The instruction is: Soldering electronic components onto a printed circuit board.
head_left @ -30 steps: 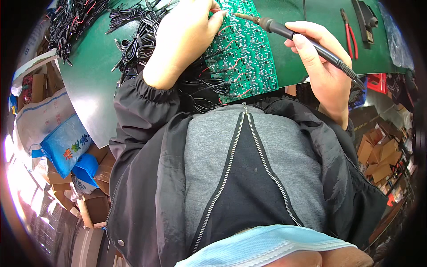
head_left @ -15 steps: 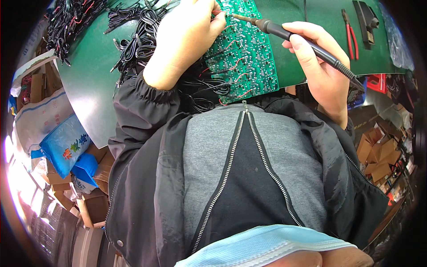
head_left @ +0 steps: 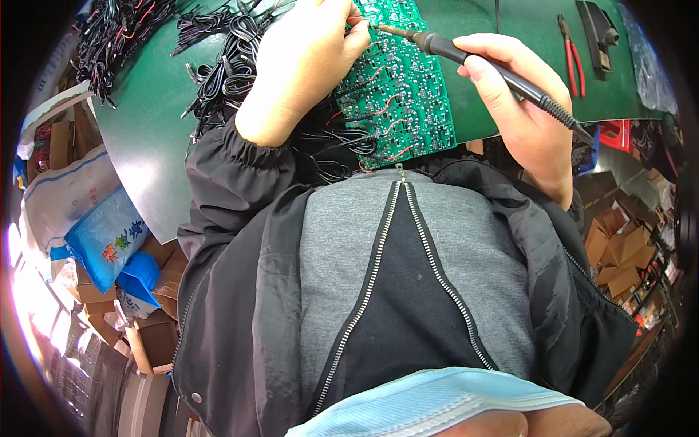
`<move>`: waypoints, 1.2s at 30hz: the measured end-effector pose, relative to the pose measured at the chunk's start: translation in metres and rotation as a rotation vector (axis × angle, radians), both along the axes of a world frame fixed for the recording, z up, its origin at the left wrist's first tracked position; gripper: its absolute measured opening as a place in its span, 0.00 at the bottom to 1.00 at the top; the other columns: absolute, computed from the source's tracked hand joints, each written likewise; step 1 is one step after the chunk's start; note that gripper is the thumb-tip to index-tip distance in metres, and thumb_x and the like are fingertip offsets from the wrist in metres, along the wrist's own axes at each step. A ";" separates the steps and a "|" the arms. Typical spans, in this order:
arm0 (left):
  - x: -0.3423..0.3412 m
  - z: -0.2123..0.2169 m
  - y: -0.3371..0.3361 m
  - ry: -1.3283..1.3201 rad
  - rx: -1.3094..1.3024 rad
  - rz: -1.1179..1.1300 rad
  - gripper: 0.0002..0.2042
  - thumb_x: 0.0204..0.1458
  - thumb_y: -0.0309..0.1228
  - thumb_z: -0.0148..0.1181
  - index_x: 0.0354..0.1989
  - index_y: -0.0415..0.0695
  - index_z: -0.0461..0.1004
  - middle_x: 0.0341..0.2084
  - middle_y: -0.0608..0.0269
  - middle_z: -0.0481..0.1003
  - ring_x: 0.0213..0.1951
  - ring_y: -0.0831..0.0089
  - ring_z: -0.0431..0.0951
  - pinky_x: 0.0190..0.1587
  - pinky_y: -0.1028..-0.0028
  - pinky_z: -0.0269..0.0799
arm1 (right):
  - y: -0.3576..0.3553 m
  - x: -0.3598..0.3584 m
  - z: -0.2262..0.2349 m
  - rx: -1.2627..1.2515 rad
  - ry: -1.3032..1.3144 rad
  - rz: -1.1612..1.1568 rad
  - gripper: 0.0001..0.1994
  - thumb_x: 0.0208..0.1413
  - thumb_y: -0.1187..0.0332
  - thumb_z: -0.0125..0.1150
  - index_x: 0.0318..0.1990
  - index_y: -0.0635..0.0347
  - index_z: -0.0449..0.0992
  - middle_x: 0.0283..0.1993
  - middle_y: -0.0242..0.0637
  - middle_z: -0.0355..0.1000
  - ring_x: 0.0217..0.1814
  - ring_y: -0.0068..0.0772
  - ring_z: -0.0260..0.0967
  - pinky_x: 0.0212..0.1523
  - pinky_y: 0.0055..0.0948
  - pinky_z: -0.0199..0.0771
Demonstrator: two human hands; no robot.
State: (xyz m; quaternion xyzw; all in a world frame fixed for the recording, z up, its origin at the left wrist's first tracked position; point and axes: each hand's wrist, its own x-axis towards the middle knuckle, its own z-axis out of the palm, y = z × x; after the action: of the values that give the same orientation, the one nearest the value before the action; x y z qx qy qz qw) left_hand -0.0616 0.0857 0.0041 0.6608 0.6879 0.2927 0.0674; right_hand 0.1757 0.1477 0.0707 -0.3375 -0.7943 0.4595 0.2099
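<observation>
My right hand [head_left: 520, 105] grips a soldering iron [head_left: 445, 48] by its black handle, with the cord trailing off behind the hand. Its tip points left and meets the far left part of a green circuit board panel [head_left: 419, 109], close to my left fingertips. My left hand [head_left: 306, 62] lies over the panel's left edge, thumb and fingers pinched on a thin red wire [head_left: 354, 17] at the board. The exact joint is too small to make out. Several short red wires run from the panel's left side to black cables [head_left: 331, 142] beneath my left wrist.
Coiled black cables [head_left: 234, 62] lie left of my left hand, with a larger bundle [head_left: 116, 36] at the far left of the green table [head_left: 145, 138]. Red-handled pliers [head_left: 573, 62], a black stand-like piece [head_left: 597, 33] and clear plastic [head_left: 646, 73] lie at the right.
My right hand and the soldering iron have shifted slightly left. The tip stays by my left fingertips; my left hand and the panel look unmoved.
</observation>
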 end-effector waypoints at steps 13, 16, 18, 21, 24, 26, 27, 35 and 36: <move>-0.002 0.001 -0.001 -0.018 -0.057 0.014 0.07 0.55 0.32 0.63 0.32 0.40 0.78 0.35 0.49 0.76 0.35 0.50 0.79 0.40 0.59 0.76 | -0.005 0.004 -0.001 0.019 0.085 -0.170 0.11 0.67 0.74 0.60 0.52 0.69 0.80 0.46 0.36 0.79 0.46 0.24 0.78 0.49 0.22 0.77; -0.026 0.023 0.009 0.041 -0.023 -0.147 0.07 0.57 0.30 0.61 0.34 0.38 0.79 0.36 0.47 0.77 0.40 0.50 0.79 0.44 0.58 0.75 | 0.001 0.006 -0.002 0.036 0.079 -0.178 0.10 0.67 0.74 0.60 0.52 0.69 0.80 0.46 0.37 0.79 0.46 0.24 0.78 0.49 0.21 0.77; -0.044 0.055 0.011 0.109 -0.034 -0.094 0.08 0.58 0.30 0.59 0.36 0.37 0.81 0.35 0.47 0.78 0.41 0.50 0.79 0.45 0.60 0.74 | 0.002 0.004 0.000 0.042 0.094 -0.164 0.10 0.67 0.74 0.60 0.52 0.69 0.80 0.46 0.37 0.79 0.46 0.24 0.78 0.49 0.21 0.76; -0.054 0.046 0.027 0.002 -0.149 -0.055 0.11 0.60 0.33 0.59 0.38 0.38 0.82 0.34 0.49 0.80 0.38 0.52 0.80 0.42 0.62 0.75 | 0.008 -0.002 -0.003 0.049 0.141 -0.134 0.10 0.67 0.74 0.60 0.52 0.68 0.80 0.46 0.36 0.79 0.45 0.23 0.78 0.48 0.21 0.76; -0.039 0.028 0.034 -0.292 -0.150 -0.120 0.11 0.58 0.34 0.63 0.41 0.38 0.82 0.30 0.52 0.82 0.32 0.62 0.82 0.38 0.66 0.75 | 0.013 -0.002 -0.008 0.021 0.141 -0.159 0.10 0.67 0.75 0.60 0.52 0.68 0.80 0.45 0.36 0.79 0.45 0.23 0.78 0.47 0.20 0.76; -0.037 0.017 0.025 -0.433 -0.309 0.052 0.10 0.58 0.33 0.65 0.41 0.38 0.82 0.30 0.55 0.83 0.32 0.67 0.82 0.39 0.70 0.75 | 0.016 0.000 -0.008 0.049 0.132 -0.144 0.10 0.67 0.74 0.60 0.52 0.67 0.81 0.45 0.35 0.79 0.45 0.22 0.78 0.46 0.20 0.75; -0.037 0.013 0.024 -0.534 -0.313 0.014 0.10 0.58 0.32 0.65 0.42 0.39 0.82 0.32 0.56 0.83 0.33 0.71 0.82 0.39 0.71 0.75 | 0.017 0.002 -0.006 0.058 0.111 -0.139 0.10 0.67 0.74 0.60 0.52 0.67 0.81 0.45 0.35 0.79 0.44 0.22 0.78 0.46 0.20 0.75; -0.033 0.017 0.023 -0.607 -0.369 0.058 0.10 0.58 0.30 0.64 0.44 0.38 0.82 0.30 0.55 0.83 0.33 0.72 0.82 0.39 0.72 0.76 | 0.017 0.003 -0.005 0.066 0.135 -0.170 0.11 0.67 0.74 0.61 0.52 0.68 0.81 0.44 0.36 0.79 0.45 0.23 0.78 0.46 0.21 0.76; -0.034 0.016 0.022 -0.589 -0.372 0.062 0.10 0.58 0.31 0.64 0.44 0.38 0.82 0.30 0.55 0.83 0.33 0.72 0.82 0.39 0.72 0.76 | 0.018 0.003 -0.005 0.068 0.140 -0.164 0.11 0.67 0.74 0.61 0.52 0.68 0.81 0.44 0.36 0.80 0.45 0.23 0.78 0.46 0.21 0.76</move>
State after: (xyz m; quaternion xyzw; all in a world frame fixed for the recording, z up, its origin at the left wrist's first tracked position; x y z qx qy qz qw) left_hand -0.0953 0.1082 0.0202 0.5031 0.7001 0.3423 0.3736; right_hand 0.1791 0.1653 0.0656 -0.3613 -0.7623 0.4362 0.3131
